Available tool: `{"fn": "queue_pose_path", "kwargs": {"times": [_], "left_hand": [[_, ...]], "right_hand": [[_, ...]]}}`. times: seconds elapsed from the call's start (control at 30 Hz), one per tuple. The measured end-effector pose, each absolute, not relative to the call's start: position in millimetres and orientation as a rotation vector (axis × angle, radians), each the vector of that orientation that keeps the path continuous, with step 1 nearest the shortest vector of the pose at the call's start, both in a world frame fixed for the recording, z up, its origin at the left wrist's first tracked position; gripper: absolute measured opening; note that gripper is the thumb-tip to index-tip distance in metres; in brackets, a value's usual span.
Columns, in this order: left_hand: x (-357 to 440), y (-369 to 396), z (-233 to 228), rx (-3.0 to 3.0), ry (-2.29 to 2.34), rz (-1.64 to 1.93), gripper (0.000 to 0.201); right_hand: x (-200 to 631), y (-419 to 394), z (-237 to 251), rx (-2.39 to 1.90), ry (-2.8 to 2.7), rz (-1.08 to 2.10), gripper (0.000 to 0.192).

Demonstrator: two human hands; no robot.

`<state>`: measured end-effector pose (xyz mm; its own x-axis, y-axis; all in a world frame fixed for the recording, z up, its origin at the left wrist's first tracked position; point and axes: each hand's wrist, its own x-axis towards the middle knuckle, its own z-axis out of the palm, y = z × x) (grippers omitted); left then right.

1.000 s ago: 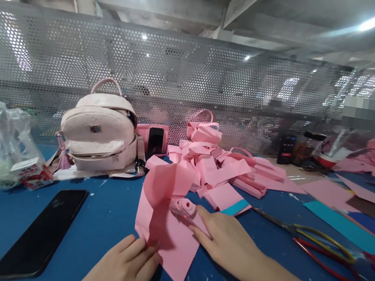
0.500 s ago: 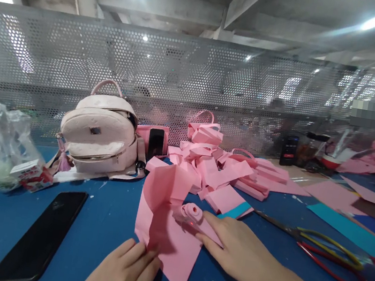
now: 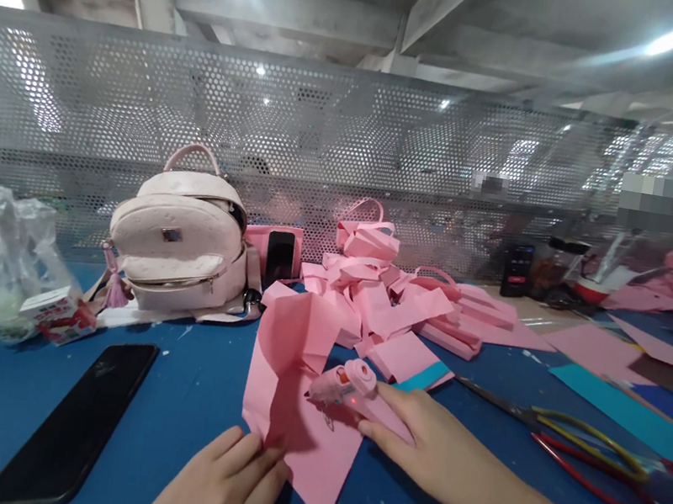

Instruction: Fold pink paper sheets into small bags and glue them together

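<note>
At lower centre of the frame, the left hand (image 3: 223,485) lies flat, fingers pressing the near edge of a pink paper sheet (image 3: 295,390) whose far part stands folded up from the blue bench (image 3: 188,382). The right hand (image 3: 438,455) closes its grip on a small pink glue gun (image 3: 345,383), nozzle over the sheet. A black phone (image 3: 70,423) lies at lower left; scissors (image 3: 574,443) lie at right.

Blue table (image 3: 193,387) under pink paper (image 3: 310,418)
</note>
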<state>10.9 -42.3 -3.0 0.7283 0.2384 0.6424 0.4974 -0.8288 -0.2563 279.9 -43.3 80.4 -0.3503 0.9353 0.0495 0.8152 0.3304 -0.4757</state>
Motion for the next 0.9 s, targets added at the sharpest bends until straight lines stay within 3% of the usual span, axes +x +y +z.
{"fn": "queue_pose_path", "kwargs": {"times": [0.2,0.43,0.67,0.9], "left_hand": [[10,-42,0,-2.497,-0.546,-0.867,0.039],[-3,-39,6,-2.487,-0.580,-0.787,0.043],[-18,-30,4,-2.458,-0.649,-0.735,0.032],[-14,-34,3,-2.454,-0.625,-0.799,0.033]], "right_hand": [[284,-55,93,-1.599,-2.196,0.645,0.041],[314,-68,96,-1.804,-1.817,1.121,0.066],[345,-65,93,-1.812,-1.916,0.694,0.043],[366,-66,73,-1.788,-1.928,0.705,0.042]]}}
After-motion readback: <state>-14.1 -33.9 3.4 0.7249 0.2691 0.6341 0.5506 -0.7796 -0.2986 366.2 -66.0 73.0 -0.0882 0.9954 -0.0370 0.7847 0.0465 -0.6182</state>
